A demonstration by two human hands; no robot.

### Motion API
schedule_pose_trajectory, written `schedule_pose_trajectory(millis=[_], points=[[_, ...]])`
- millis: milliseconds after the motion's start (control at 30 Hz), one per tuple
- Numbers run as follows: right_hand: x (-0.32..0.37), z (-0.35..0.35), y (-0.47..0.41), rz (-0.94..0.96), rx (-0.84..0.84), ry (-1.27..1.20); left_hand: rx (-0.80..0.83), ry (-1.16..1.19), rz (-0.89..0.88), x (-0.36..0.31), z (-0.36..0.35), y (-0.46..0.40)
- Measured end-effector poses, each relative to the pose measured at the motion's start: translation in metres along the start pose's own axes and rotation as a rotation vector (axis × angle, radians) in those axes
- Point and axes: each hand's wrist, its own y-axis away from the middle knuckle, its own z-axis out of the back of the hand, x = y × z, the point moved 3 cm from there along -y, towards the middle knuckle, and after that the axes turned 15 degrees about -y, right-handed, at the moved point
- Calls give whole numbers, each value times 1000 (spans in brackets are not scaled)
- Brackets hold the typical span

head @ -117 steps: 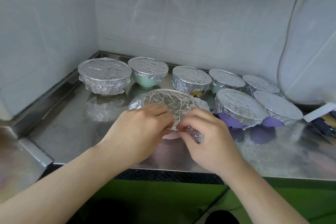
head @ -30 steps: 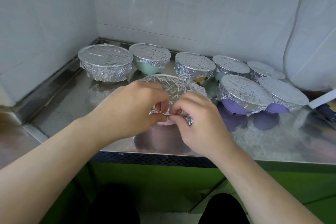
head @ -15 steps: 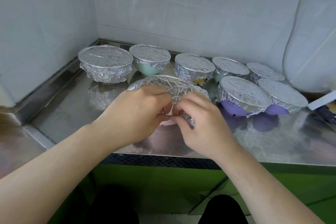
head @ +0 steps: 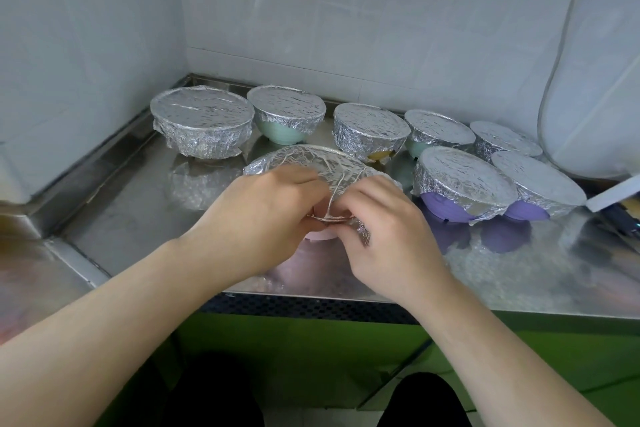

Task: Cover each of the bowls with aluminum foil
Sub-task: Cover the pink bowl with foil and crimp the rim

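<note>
Grip: left hand [head: 266,218] and right hand [head: 388,236] both pinch the near edge of crinkled silver aluminum foil [head: 311,163] over a pale pink bowl [head: 320,235] | place: front-centre of steel bench [head: 138,204] | behind: seven foil-covered bowls [head: 202,121] in two rows by the white tiled wall [head: 346,28]

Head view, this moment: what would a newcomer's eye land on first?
Two bare hands meet at the near middle of the steel counter: the left hand and right hand pinch the foil down at the near rim of a pink bowl. Behind and to the right stand seven bowls already capped in foil, from the large wrapped bowl at far left to two purple bowls on the right.
</note>
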Motion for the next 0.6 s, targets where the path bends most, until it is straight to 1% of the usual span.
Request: schedule_pose_trajectory(millis=[167, 333, 500, 600], points=[[1, -2, -2, 19, -35, 46, 22, 43, 16, 2, -1, -1], [1, -2, -1, -19, 0, 53, 52, 49, 11, 3, 2, -1], [3, -5, -2, 5, 1, 118, 39, 66, 19, 3, -2, 0], [3, -5, -2, -6, 3, 89, 58, 96, 18, 6, -2, 0]])
